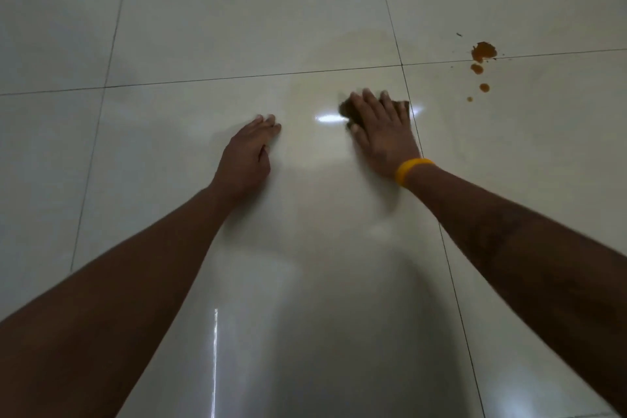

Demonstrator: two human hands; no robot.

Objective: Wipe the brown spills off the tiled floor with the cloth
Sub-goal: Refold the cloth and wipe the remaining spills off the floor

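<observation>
Head view: right hand [380, 127] flat, fingers spread, pressing cloth [346, 108] to floor [237, 27] for wiping; left hand [249, 149] open, bracing; brown spills [483, 51] remain, well apart.

A dark brown cloth [346, 108] lies flat on the glossy pale tiled floor [237, 27]; orange-brown spills [483, 51] dot the tiles well to its right.

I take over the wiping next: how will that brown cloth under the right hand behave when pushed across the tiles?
The cloth lies flattened under the right hand, so it is probably soft and floppy. The glossy floor suggests it slides easily. Only its edges show, so it may bunch without a flat palm on it.
</observation>
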